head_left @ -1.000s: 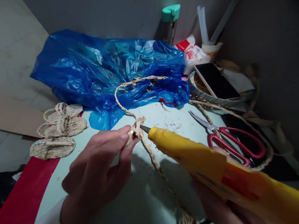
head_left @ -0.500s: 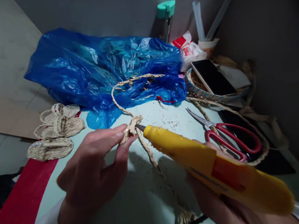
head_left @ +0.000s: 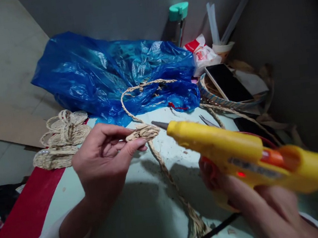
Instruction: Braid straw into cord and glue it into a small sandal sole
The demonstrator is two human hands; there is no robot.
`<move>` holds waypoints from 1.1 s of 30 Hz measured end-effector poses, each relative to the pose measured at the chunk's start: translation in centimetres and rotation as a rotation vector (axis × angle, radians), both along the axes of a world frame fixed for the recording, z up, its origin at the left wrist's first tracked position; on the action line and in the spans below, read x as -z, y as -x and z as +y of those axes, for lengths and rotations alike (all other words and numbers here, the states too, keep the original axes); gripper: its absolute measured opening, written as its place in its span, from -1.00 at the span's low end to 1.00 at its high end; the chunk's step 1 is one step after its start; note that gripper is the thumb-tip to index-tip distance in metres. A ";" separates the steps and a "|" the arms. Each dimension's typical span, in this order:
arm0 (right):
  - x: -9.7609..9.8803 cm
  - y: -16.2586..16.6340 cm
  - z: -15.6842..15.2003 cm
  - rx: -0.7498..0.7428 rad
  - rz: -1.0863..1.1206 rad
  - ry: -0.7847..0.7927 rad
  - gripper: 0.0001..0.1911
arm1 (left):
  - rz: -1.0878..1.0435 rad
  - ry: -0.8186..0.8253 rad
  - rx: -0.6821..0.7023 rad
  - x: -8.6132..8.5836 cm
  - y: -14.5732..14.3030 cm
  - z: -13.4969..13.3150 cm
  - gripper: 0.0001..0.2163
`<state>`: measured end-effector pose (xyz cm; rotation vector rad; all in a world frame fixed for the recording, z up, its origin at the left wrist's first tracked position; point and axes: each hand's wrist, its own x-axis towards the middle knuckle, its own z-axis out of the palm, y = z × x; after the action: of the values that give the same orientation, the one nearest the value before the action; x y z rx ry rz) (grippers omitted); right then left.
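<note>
The left hand (head_left: 102, 159) is pinching a small coiled end of braided straw cord (head_left: 143, 132) between thumb and fingers (head_left: 135, 144), holding it up over the table (head_left: 145, 207), while the right hand (head_left: 258, 203) is closing its fingers around the grip of a yellow glue gun (head_left: 236, 152) whose nozzle is pointing at the coil from just beside it. To glue it well, I judge the coil should be kept flat and steady, fingertips clear of the hot nozzle, with a thin bead laid along the seam. The cord is trailing back into the blue plastic bag (head_left: 100, 72), with finished coils (head_left: 61, 140) lying to the left.
</note>
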<state>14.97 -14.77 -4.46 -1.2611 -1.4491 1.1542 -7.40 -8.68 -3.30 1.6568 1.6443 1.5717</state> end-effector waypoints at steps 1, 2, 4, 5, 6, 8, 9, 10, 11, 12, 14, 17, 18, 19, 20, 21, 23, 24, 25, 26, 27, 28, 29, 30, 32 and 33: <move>-0.1 0.2 0.4 0.013 0.079 0.035 -0.80 | -0.096 0.016 0.083 0.0 0.1 0.3 -0.80; -0.2 0.4 1.0 0.025 0.183 0.080 -0.79 | -0.172 0.032 0.150 0.0 0.2 0.5 -0.80; -0.1 0.8 2.4 0.067 0.405 0.193 -0.76 | -0.260 0.051 0.213 0.0 0.4 1.0 -0.81; 0.1 0.9 3.0 0.090 0.487 0.250 -0.76 | -0.286 0.061 0.224 0.0 0.5 1.1 -0.81; 0.3 0.9 3.6 0.114 0.552 0.313 -0.77 | -0.305 0.066 0.235 0.0 0.6 1.2 -0.81; 1.0 0.8 4.5 0.123 0.657 0.439 -0.79 | -0.326 0.074 0.264 0.0 0.7 1.3 -0.81; 1.4 0.7 4.7 0.121 0.698 0.489 -0.80 | -0.335 0.073 0.284 0.0 0.8 1.2 -0.81; 1.8 0.6 4.8 0.115 0.729 0.523 -0.80 | -0.344 0.075 0.305 0.0 0.8 1.1 -0.81; 2.0 0.5 4.8 0.110 0.745 0.543 -0.79 | -0.356 0.077 0.324 -0.1 0.8 1.0 -0.81; 2.3 0.4 4.8 0.105 0.743 0.554 -0.78 | -0.369 0.084 0.341 -0.1 0.9 0.9 -0.81; 2.5 0.3 4.6 0.081 0.702 0.567 -0.73 | -0.401 0.102 0.376 -0.2 1.0 0.7 -0.81; 2.7 0.0 4.4 0.006 0.639 0.602 -0.65 | -0.446 0.120 0.449 -0.2 1.0 0.4 -0.82; 2.7 -0.2 4.4 -0.022 0.621 0.609 -0.62 | -0.461 0.119 0.470 -0.3 1.0 0.4 -0.82; 2.8 -0.5 4.3 -0.042 0.589 0.609 -0.58 | -0.478 0.117 0.486 -0.3 1.0 0.3 -0.82; 2.8 -0.9 4.2 -0.052 0.534 0.592 -0.55 | -0.498 0.115 0.500 -0.4 1.0 0.1 -0.82; 2.8 -1.3 3.9 -0.064 0.448 0.567 -0.51 | -0.517 0.117 0.512 -0.5 0.9 0.0 -0.83; 2.5 -2.1 3.2 -0.108 0.175 0.532 -0.42 | -0.544 0.135 0.528 -0.7 0.8 -0.2 -0.84; 2.1 -2.3 2.6 -0.143 0.002 0.516 -0.39 | -0.549 0.148 0.535 -0.8 0.8 -0.4 -0.85; 1.5 -2.4 2.1 -0.179 -0.182 0.506 -0.36 | -0.550 0.159 0.540 -0.8 0.8 -0.5 -0.85; 0.9 -2.2 1.5 -0.192 -0.354 0.478 -0.37 | -0.551 0.168 0.541 -0.9 0.7 -0.6 -0.86; 0.1 -1.9 1.1 -0.209 -0.497 0.349 -0.44 | -0.551 0.174 0.540 -0.9 0.7 -0.6 -0.86; -0.8 -1.4 0.8 -0.221 -0.597 0.186 -0.50 | -0.550 0.177 0.539 -0.8 0.7 -0.7 -0.85; -1.6 -0.8 0.7 -0.197 -0.635 0.019 -0.58 | -0.546 0.180 0.538 -0.7 0.7 -0.7 -0.85; -2.4 -0.2 0.8 -0.133 -0.623 -0.146 -0.70 | -0.539 0.180 0.535 -0.6 0.6 -0.7 -0.84; -3.6 1.1 1.6 -0.007 -0.562 -0.469 -0.86 | -0.522 0.172 0.532 -0.4 0.6 -0.7 -0.84; -3.9 1.6 2.1 0.025 -0.542 -0.577 -0.89 | -0.512 0.162 0.536 -0.3 0.6 -0.6 -0.84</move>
<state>13.41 -12.62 -0.54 -1.2035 -1.9675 0.3173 -8.05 -9.31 -2.96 1.3141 0.9404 1.3843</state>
